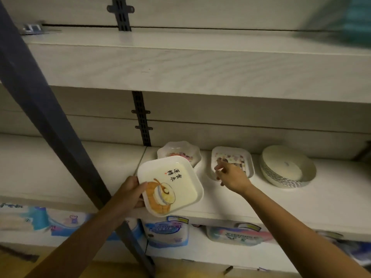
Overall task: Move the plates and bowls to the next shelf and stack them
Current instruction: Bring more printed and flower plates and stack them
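My left hand [132,190] grips the left edge of a square white plate [176,177] printed with black characters and an orange picture, held just above the front of the middle shelf [281,199]. Behind it a scalloped floral bowl [180,150] rests on the shelf, partly hidden by the plate. My right hand [230,174] hovers with fingers apart over the front edge of a square floral plate [232,157]. Further right stands a stack of round white bowls [287,167].
A dark slanted post [50,117] crosses the left side in front of the shelves. The left shelf section [50,167] lies beyond it. An upper shelf [200,71] overhangs. Packaged goods [168,231] fill the shelf below.
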`<state>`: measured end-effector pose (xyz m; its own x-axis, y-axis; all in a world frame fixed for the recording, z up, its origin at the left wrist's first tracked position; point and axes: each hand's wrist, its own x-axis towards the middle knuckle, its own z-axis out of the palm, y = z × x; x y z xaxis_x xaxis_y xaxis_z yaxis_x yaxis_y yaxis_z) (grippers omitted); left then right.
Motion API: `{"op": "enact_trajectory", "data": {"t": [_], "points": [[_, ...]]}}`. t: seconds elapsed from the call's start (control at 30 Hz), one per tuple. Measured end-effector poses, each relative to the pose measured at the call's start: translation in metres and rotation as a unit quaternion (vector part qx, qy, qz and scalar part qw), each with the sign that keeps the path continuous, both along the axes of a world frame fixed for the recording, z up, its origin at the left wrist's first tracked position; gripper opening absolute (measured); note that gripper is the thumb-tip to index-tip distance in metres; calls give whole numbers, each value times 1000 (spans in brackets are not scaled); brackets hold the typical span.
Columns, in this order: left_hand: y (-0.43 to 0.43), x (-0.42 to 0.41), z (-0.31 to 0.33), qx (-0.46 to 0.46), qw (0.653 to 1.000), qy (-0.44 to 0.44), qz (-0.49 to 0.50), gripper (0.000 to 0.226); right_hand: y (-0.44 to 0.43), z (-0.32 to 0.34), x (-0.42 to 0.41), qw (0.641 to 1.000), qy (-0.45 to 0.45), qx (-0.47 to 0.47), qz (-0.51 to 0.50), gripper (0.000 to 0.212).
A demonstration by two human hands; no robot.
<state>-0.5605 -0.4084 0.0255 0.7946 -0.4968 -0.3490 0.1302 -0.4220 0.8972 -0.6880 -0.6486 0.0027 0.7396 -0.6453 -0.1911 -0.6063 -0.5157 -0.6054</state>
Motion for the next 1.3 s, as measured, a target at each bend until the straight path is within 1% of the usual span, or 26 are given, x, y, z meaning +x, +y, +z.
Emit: {"op": "enact_trajectory", "data": {"t": [0.1,0.23,0.3,0.43,0.53,0.63,0.8,0.93,1.0,1.07,1.17,1.27,1.3], "points": [[-25,-5,-3,-26,999,24,-22,5,-4,14,-37,999,12,-36,0,26],[-64,-20,-9,-70,993,80,-45,13,-11,28,-86,998,34,-56,-4,25],[-86,-31,-13,-108,986,121,-47,15,-15,33,-109,997,43,-56,-13,24],[-133,-60,-15,-164,964,209,21,28,-33,37,-151,996,72,-60,-8,21],[-166,-75,-18,-173,949,249,92,33,-55,37,-176,994,88,-69,7,20],[-195,-86,-29,-165,943,248,147,38,-77,37,-195,993,100,-63,31,16],[-236,-100,-49,-168,932,256,195,40,-105,37,-213,991,107,-52,61,13],[-253,-100,-60,-165,931,235,225,46,-115,39,-219,991,108,-44,67,13],[-255,-98,-61,-151,939,228,211,46,-119,40,-221,991,105,-45,67,14],[-254,-97,-56,-125,950,227,173,46,-121,41,-221,991,106,-46,70,15],[-244,-96,-47,-47,975,194,97,41,-122,41,-220,990,111,-41,82,15],[-227,-95,-39,19,989,146,21,23,-121,40,-213,988,112,-40,97,14],[-221,-95,-37,40,992,117,-1,17,-120,40,-211,988,111,-41,103,14]]}}
